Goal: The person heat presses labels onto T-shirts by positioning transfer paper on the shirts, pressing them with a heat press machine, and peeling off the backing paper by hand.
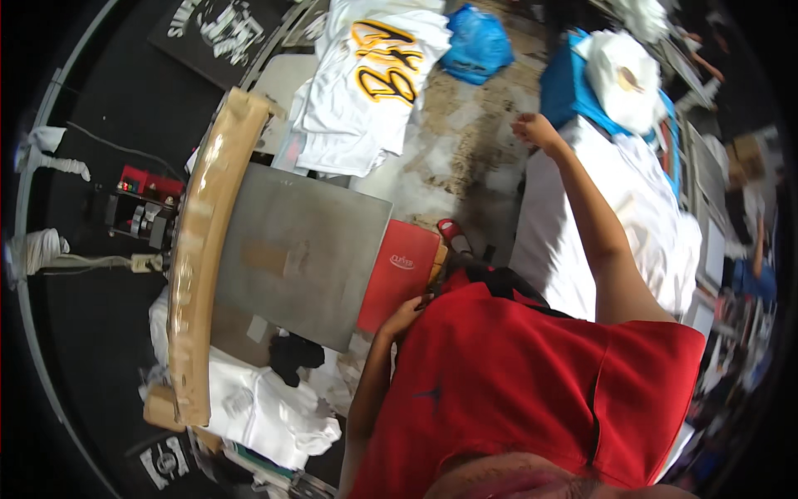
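Note:
My right hand (536, 131) is held out over the stained floor, its fingers loosely bent and slightly apart, with nothing visible in it. It is nearest to a blue container (564, 83) and the heap of white cloth (559, 200) beside my right arm. Low by my waist, my left hand (407, 316) has its fingers stretched out next to the hem of my red shirt and the edge of a red seat (403, 268). Left of that seat is a flat grey press plate or board (303, 245). Beyond it lies a stack of white shirts (357, 91) with yellow and black lettering.
A long tape-wrapped cardboard roll or edge (199, 258) runs along the board's left side. White garments (266, 407) and a black cloth (296, 356) lie below it. A blue plastic bag (476, 43) sits on the floor ahead. White bundled cloth (622, 81) tops the blue container.

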{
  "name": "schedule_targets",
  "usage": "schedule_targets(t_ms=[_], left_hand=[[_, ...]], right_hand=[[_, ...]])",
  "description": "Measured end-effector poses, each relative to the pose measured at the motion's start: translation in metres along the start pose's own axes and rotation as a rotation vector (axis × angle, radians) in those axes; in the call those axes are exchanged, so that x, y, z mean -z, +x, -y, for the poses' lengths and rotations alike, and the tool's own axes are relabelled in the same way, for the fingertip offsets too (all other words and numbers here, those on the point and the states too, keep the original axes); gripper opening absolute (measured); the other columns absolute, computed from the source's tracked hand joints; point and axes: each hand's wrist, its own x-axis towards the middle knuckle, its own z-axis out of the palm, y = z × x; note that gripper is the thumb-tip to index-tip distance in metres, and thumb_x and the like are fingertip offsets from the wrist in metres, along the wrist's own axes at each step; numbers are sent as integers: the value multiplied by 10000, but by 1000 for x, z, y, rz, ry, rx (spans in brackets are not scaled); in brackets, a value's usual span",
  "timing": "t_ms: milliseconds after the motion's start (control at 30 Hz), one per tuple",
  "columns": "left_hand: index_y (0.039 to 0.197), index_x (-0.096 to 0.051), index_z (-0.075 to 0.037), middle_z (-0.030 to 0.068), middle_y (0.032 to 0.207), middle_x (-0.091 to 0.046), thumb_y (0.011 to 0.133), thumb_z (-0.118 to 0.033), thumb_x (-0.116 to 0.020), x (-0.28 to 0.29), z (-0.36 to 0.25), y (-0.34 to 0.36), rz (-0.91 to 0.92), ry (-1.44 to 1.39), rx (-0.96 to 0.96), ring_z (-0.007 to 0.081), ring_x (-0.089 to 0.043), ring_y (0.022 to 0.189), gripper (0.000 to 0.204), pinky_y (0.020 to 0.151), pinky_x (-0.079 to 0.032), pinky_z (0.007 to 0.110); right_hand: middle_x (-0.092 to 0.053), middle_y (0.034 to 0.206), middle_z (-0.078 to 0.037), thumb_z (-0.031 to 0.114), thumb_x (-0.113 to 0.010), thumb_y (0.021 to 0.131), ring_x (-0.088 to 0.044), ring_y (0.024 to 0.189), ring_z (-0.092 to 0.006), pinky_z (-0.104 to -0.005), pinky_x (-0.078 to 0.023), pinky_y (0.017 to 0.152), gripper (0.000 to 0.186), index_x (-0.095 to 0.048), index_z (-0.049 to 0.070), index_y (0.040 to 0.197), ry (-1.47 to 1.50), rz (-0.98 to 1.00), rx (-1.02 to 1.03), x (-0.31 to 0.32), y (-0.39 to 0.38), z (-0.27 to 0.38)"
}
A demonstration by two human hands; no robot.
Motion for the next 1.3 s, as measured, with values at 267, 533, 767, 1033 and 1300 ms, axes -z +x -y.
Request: schedule_targets(t_ms=[267,533,767,1033,1300], left_hand=[[968,-651,-16,64,824,-659,965,-365,-541,-40,160,-8,-871,-67,315,177,-629,771,366,687,-494,350],[1160,-653,-99,37,853,-675,961,-177,-512,-204,227,-46,-1077,-765,597,103,-597,675,256,551,-448,262],[1170,-648,-95,46,878,-682,944,-175,-535,-199,259,18,-1124,236,518,126,-611,688,266,559,-468,287],[1092,-671,-69,157,988,-675,906,-262,-553,-122,87,-28,-995,-235,561,304,-668,903,293,751,-534,397],[1365,-493,2,125,1307,-583,952,-180,-644,-29,-79,3,-407,-241,-167,212,-550,1221,476,1024,-443,348]], right_hand=[[-690,763,-84,263,-692,848,-652,679,-179,-328,-518,656,240,-683,34,921,-430,317,499,-210,192,101],[-619,1075,-207,360,-758,792,-622,1032,-376,-435,-527,881,527,-545,73,1180,-644,238,628,-365,183,110],[-651,963,-251,232,-633,867,-644,927,-418,-481,-516,827,208,-648,87,1016,-615,231,810,-383,192,136],[-702,900,-171,341,-628,901,-670,866,-346,-422,-500,764,261,-646,88,958,-324,-211,765,-235,165,240],[-484,707,28,28,-506,951,-465,582,-94,-244,-398,529,95,-540,117,943,769,175,1033,-66,-4,407]])
